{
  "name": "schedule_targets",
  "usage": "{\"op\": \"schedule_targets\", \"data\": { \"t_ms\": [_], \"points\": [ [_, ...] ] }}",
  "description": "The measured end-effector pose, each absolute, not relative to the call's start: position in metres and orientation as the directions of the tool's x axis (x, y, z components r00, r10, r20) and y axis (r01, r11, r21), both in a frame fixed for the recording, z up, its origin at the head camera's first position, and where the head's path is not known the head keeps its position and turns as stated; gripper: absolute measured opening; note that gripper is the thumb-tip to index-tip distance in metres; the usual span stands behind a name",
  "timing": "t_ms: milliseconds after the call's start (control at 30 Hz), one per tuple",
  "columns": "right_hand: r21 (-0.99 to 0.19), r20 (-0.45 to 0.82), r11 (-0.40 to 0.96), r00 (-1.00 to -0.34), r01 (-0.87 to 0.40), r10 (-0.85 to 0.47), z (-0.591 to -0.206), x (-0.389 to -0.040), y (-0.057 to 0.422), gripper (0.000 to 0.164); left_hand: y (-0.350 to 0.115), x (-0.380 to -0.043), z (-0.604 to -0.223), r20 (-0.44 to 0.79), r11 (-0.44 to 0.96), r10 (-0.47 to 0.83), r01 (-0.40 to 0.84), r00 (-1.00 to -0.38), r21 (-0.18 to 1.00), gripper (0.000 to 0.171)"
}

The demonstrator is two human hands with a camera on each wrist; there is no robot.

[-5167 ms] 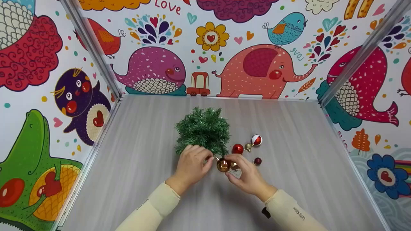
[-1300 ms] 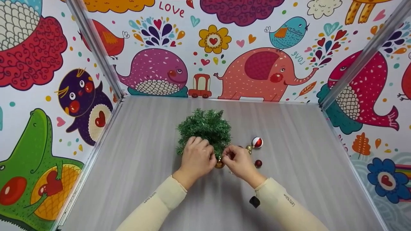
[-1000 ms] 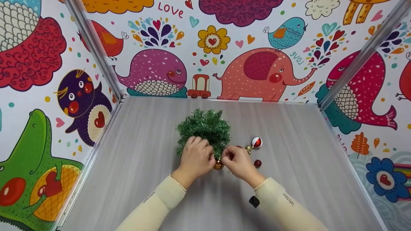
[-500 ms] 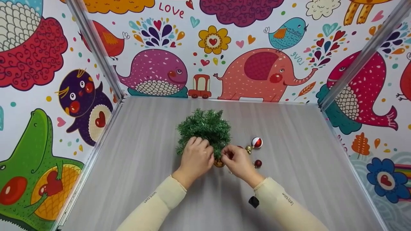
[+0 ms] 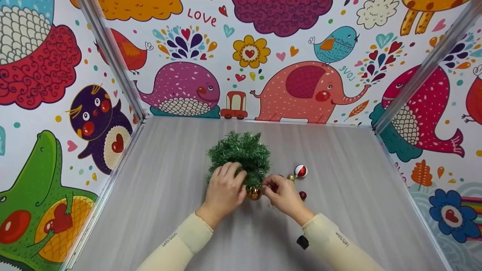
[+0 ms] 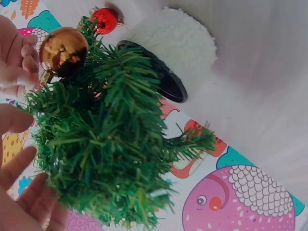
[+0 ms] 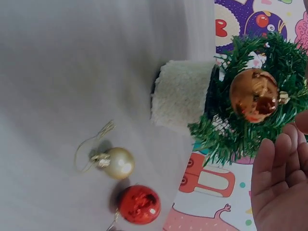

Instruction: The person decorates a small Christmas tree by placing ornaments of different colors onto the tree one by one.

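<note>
A small artificial Christmas tree [image 5: 241, 148] stands before me, its white base [image 7: 180, 94] showing in both wrist views. A shiny copper-gold bauble [image 5: 253, 192] hangs at its near side, its gold cap [image 7: 284, 97] among the needles. My left hand [image 5: 224, 188] is at the tree's left front, fingers spread and loosely bent over the green branches. The right hand [image 5: 284, 195] is just right of the bauble, thumb and index fingertips close together by the branch ends; I cannot tell whether they pinch anything.
Right of the tree lie a red-and-white bauble [image 5: 301, 171], a small gold bauble [image 5: 291, 177] and a dark red one [image 5: 302, 195]. A pale gold bauble [image 7: 119, 162] with a string lies near a red bauble [image 7: 139, 204]. Patterned walls [image 5: 241, 79] enclose the grey table [image 5: 173, 150].
The copper-gold bauble went from between my hands to the tree's near side. Most recently my left fingers have spread and drawn back left from it, leaving it more exposed.
</note>
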State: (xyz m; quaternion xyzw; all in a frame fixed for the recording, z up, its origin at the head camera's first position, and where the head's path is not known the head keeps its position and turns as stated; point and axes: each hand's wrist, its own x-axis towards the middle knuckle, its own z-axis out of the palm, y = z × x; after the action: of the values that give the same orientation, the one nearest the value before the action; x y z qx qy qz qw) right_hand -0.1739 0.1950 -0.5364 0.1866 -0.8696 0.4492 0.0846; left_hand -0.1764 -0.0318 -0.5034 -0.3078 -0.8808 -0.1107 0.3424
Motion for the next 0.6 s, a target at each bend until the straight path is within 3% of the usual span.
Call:
{"op": "schedule_targets", "data": {
  "t_ms": [200, 600],
  "points": [
    [-0.725, 0.315, 0.571, -0.923, -0.385, -0.222, -0.545, -0.174, 0.21, 0.011, -0.04, -0.175, -0.509, 0.658, 0.815, 0.417, 0.578, -0.627, 0.034, 0.055],
    [-0.655, 0.227, 0.69, -0.951, -0.307, -0.208, -0.556, -0.166, 0.234, 0.012, -0.045, -0.175, -0.513, 0.608, 0.815, 0.423, 0.575, -0.672, 0.068, 0.054]
  ]
}}
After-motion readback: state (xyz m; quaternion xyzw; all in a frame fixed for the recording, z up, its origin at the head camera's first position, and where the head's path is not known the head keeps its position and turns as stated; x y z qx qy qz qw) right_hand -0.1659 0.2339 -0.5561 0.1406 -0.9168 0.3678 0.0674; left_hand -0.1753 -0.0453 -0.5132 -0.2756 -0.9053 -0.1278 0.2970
